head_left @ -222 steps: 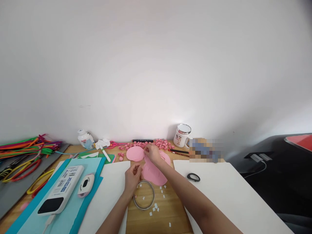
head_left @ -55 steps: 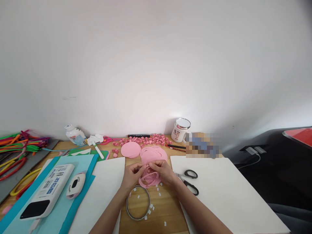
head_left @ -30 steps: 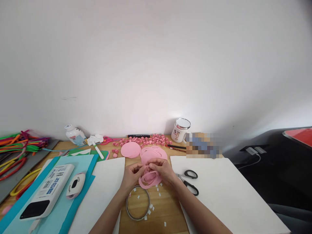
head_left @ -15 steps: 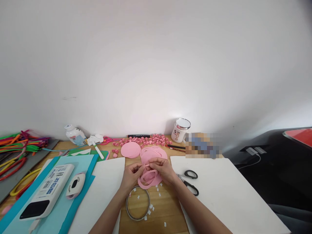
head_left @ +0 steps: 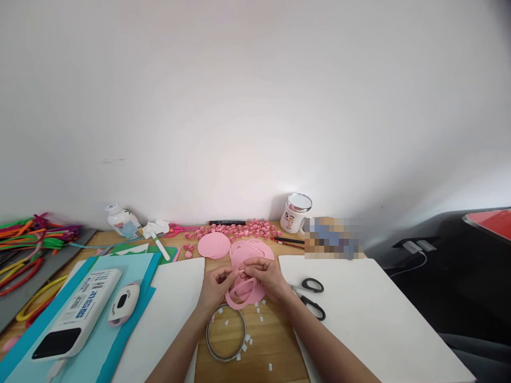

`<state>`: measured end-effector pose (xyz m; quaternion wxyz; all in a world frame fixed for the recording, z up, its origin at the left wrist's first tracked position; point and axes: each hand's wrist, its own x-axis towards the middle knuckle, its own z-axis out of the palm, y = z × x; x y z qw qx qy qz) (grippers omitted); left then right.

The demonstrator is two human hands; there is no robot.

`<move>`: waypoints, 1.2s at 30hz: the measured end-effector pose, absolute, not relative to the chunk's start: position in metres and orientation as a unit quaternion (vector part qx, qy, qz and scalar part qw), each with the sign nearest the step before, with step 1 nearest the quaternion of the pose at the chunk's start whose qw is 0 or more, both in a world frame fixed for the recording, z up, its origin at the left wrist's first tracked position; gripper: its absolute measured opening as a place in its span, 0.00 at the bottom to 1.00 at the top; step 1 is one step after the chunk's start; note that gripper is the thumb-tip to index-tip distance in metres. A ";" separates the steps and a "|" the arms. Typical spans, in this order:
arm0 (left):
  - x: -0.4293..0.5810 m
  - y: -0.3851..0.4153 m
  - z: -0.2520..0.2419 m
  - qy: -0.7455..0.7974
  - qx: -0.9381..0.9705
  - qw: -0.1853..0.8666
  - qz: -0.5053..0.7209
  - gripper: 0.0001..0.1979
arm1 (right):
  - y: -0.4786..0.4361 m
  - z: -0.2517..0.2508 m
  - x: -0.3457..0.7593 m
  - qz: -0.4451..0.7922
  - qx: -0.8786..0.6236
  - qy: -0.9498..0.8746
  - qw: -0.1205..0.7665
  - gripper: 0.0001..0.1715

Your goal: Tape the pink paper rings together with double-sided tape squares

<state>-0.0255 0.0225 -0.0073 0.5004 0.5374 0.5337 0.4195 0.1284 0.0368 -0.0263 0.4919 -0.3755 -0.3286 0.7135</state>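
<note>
1. Wooden bench point(head_left: 251, 368), a grey ring point(head_left: 227, 359) lying on it.
2. Right of the ring: white paper scraps point(head_left: 248, 338), then a white sheet point(head_left: 359, 308).
3. Left of it: another sheet point(head_left: 167, 314).
4. Beyond it: pink cut-outs point(head_left: 252, 252), pink discs point(head_left: 214, 245), small pink lumps point(head_left: 261, 229).
5. Beyond it and right: white mug point(head_left: 293, 219), two pencils point(head_left: 289, 240).

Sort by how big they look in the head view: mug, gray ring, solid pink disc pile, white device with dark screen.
White device
Gray ring
Mug
Solid pink disc pile
First two sit nearer the camera.
</note>
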 end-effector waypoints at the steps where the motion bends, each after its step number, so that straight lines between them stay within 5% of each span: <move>1: -0.026 0.022 -0.007 0.532 0.540 0.499 0.420 0.14 | 0.037 -0.027 0.128 0.712 -0.376 -0.332 0.491 0.19; 36: -0.026 0.020 -0.002 0.471 0.572 0.541 0.398 0.13 | 0.041 -0.027 0.130 0.691 -0.343 -0.423 0.475 0.18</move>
